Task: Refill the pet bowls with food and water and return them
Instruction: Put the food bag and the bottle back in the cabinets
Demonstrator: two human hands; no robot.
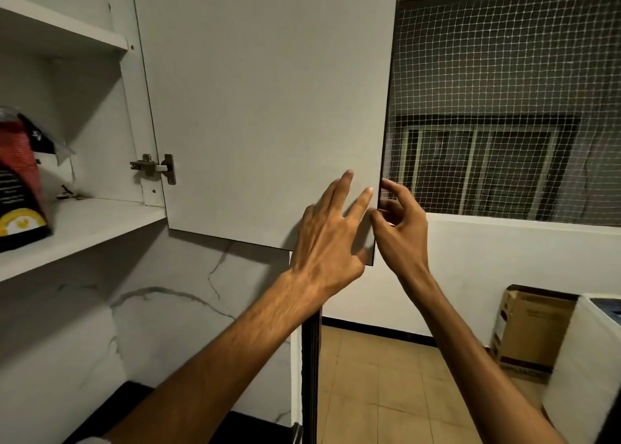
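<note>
At free edge of open wall-cabinet door [262,107]: left hand [327,238] flat on inner face, fingers straight; right hand [400,222] pinches edge, fingers curled round it. Swing door slowly, let hinge [156,168] carry it. Red pet-food bag [20,181] on lower shelf [100,218], far left. Bowls out of view.

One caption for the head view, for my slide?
Both hands at open cabinet door's edge; red pet-food bag on shelf.

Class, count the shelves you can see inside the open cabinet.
2: the upper shelf at top left, and the lower shelf holding a red bag. More may lie out of frame.
</note>
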